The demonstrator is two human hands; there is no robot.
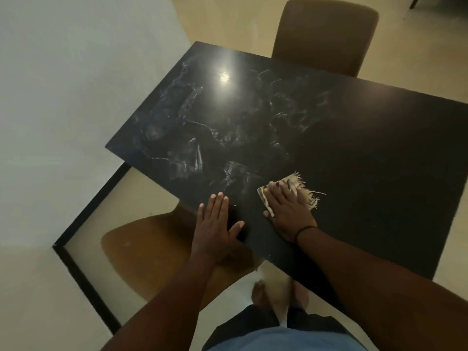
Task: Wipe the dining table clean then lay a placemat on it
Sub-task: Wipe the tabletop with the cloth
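You are standing at the near edge of the dining table (354, 138), a dark, glossy, marble-patterned top. Your right hand (286, 211) is lying flat with straight fingers, pressing a folded cloth (301, 187) onto the surface at about 5 o'clock from the table's centre. Your left hand (215, 224) is resting open, palm down, on the near edge at about 7 o'clock, holding nothing.

The cloth is soft, light and limp, with a frayed fringe trailing at its far side. It is likely to bunch or slide out from under the palm, so keep the whole hand spread over the folded body, not the fringe. The polished top is probably slippery; even downward pressure is advisable.

The wiping step is in hand. No placemat is showing in this view, so that step is not yet begun.

One brown chair (326, 34) is standing at the far side, at 12 o'clock. A second chair (141, 254) is sitting beside the near-left corner, at 8 o'clock.
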